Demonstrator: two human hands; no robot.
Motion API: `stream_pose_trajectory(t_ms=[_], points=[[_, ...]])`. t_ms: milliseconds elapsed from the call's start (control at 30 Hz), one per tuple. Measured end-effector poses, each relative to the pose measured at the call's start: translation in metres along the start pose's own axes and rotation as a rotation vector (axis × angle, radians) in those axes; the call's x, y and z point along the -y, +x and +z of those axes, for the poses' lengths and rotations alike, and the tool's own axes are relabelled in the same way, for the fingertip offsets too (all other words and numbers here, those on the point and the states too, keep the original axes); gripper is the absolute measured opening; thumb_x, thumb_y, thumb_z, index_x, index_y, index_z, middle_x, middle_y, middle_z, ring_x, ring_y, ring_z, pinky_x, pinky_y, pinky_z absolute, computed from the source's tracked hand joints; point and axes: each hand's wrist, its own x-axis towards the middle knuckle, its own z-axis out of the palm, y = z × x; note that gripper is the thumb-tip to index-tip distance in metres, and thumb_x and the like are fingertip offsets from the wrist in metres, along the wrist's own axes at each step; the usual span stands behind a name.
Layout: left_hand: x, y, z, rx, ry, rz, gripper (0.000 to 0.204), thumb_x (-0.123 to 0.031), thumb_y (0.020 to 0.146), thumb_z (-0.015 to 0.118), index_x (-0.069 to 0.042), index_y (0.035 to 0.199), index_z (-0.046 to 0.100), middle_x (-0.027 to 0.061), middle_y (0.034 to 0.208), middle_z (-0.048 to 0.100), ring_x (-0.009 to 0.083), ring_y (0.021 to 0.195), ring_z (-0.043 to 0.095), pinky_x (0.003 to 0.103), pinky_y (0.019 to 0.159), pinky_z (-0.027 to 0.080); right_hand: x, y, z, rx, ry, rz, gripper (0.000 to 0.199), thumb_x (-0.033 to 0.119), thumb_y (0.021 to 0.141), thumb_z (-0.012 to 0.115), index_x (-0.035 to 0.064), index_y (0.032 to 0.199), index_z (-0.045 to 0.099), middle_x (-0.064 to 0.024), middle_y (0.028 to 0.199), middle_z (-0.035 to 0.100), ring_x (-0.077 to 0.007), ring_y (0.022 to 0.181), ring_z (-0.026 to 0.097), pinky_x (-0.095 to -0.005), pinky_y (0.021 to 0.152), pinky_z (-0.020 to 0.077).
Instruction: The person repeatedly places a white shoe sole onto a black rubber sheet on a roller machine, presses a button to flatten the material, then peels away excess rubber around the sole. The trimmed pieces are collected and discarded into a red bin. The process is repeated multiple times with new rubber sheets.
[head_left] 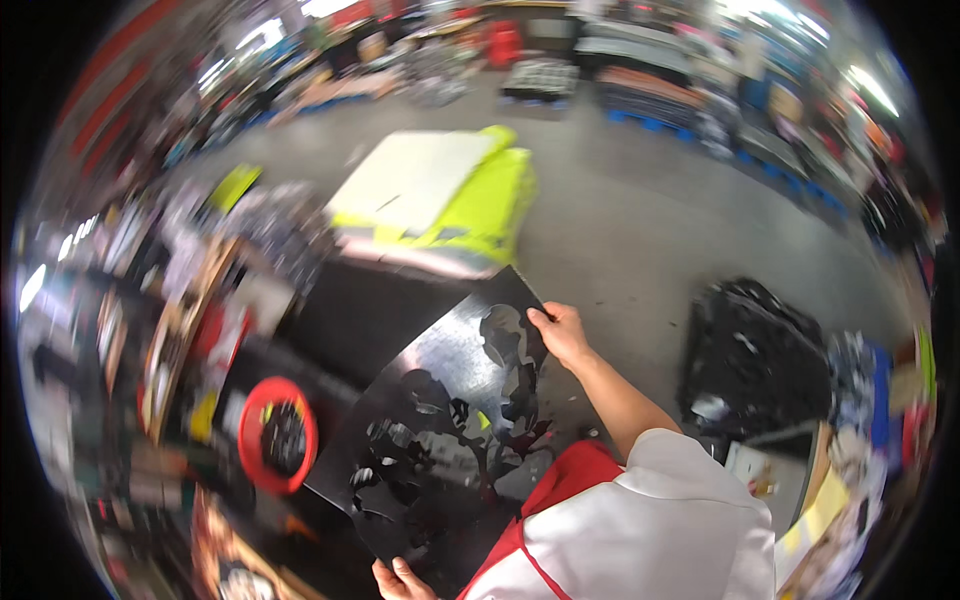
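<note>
A thin, glossy black sheet (pixel 450 350) with several irregular cut-out holes is held at a slant in front of my body. My right hand (pixel 562 333) is closed on its far right edge, thumb showing on top. At its near corner, by the lower edge of the view, is my left hand (pixel 402 580), fingers bent around the sheet's border and partly cut off by the frame. Floor and dark surfaces show through the holes. A red round tub (pixel 312 425) with dark scraps inside stands just left of the sheet.
Beyond the sheet lies a stack of bright yellow and white sheets (pixel 410 185). A black plastic-wrapped bundle (pixel 755 360) sits on the grey floor (pixel 600 215) at right. Cluttered shelving and scraps fill the left. Stacked material on blue pallets (pixel 650 122) stands far off.
</note>
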Motion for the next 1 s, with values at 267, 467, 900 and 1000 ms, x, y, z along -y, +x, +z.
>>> stream_pose_trajectory(t_ms=[267, 467, 900, 1000], points=[[-0.273, 0.020, 0.274, 0.565, -0.203, 1.122, 0.032, -0.011, 0.096, 0.053, 0.006, 0.123, 0.052, 0.0168, 0.110, 0.060, 0.0284, 0.100, 0.057, 0.037, 0.092, 0.044, 0.108, -0.033, -0.400, -1.010, -0.035, -0.416, 0.037, 0.016, 0.093, 0.066, 0.0095, 0.061, 0.046, 0.0121, 0.062, 0.039, -0.0018, 0.059, 0.031, -0.0241, 0.050, 0.0253], [-0.429, -0.110, 0.489, 1.259, -0.487, 1.145, 0.013, -0.006, 0.097, 0.054, 0.002, 0.108, 0.053, 0.0028, 0.093, 0.054, 0.0103, 0.086, 0.047, 0.023, 0.078, 0.041, 0.211, -0.162, -0.526, -1.471, -0.276, -0.870, 0.017, 0.013, 0.097, 0.060, 0.0065, 0.082, 0.065, 0.0058, 0.076, 0.060, -0.0014, 0.068, 0.046, -0.0185, 0.061, 0.0360], [-0.217, -0.076, 0.718, 1.309, 0.764, 1.345, 0.051, -0.025, 0.091, 0.059, -0.010, 0.138, 0.047, 0.0206, 0.131, 0.057, 0.0358, 0.117, 0.057, 0.044, 0.099, 0.045, -0.168, -0.225, -0.427, -0.125, -0.896, 0.947, 0.036, 0.031, 0.084, 0.061, 0.0082, 0.111, 0.067, -0.0161, 0.114, 0.065, -0.0356, 0.106, 0.062, -0.0472, 0.088, 0.0517], [-0.135, 0.088, 0.639, 1.280, 1.186, 1.749, 0.045, -0.011, 0.084, 0.058, -0.010, 0.129, 0.057, 0.0210, 0.119, 0.064, 0.0356, 0.109, 0.062, 0.039, 0.091, 0.050, -0.192, -0.195, -0.370, 0.079, -0.787, 0.810, 0.049, 0.036, 0.085, 0.062, 0.0110, 0.127, 0.060, -0.0186, 0.119, 0.063, -0.0369, 0.112, 0.058, -0.0465, 0.099, 0.0450]])
